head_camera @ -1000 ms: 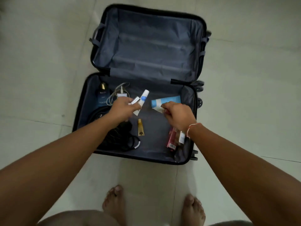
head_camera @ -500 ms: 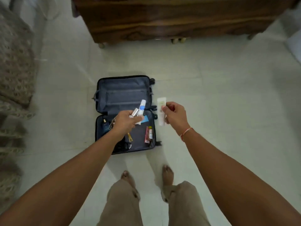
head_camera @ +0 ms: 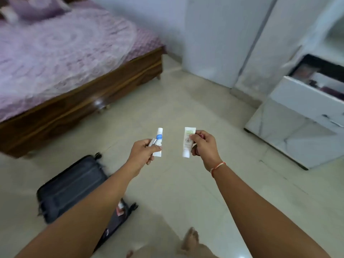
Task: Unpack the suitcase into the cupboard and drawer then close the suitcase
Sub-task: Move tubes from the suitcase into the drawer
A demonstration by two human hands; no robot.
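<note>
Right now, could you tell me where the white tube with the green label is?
In the head view, the white tube with the green label is held upright in the right hand, centre frame, right of the blue-banded tube.

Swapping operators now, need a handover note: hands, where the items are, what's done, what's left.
Left hand: grips a white tube with a blue band plus a small silver stick.
Right hand: pinches a white tube with green print, cap end down.
Dark soft-lined suitcase: lies open on the floor at lower left, a few items inside, partly hidden by the left arm.
White drawer: pulled open at right, with things in it too blurred to name.
Done: three small items lifted out.
Left: probably drop these in the drawer, clear the rest of the suitcase, then close it.
</note>
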